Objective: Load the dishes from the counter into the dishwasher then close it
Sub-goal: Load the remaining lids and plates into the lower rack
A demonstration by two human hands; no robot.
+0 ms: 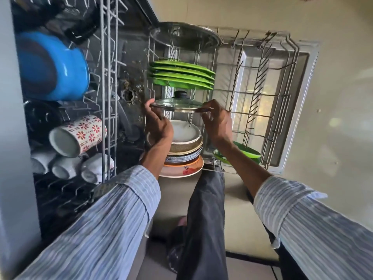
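Note:
A glass pot lid (177,103) with a black knob and a steel rim stands on edge in the pulled-out lower rack (268,116). My left hand (156,123) grips its left rim and my right hand (217,122) grips its right rim. Beyond the lid stand several green plates (181,74), and past them a large steel-rimmed lid (185,36). On the near side of my hands stands a row of white, brown and orange plates (185,146). A green dish (247,151) lies at the rack's near right corner.
The upper rack (108,81) on the left holds a blue pot (54,65), a flower-patterned mug (80,134), white cups (66,165) and dark items. The open dishwasher door (300,98) lies under the lower rack. My dark trouser leg (205,219) stands in front of it on the beige floor.

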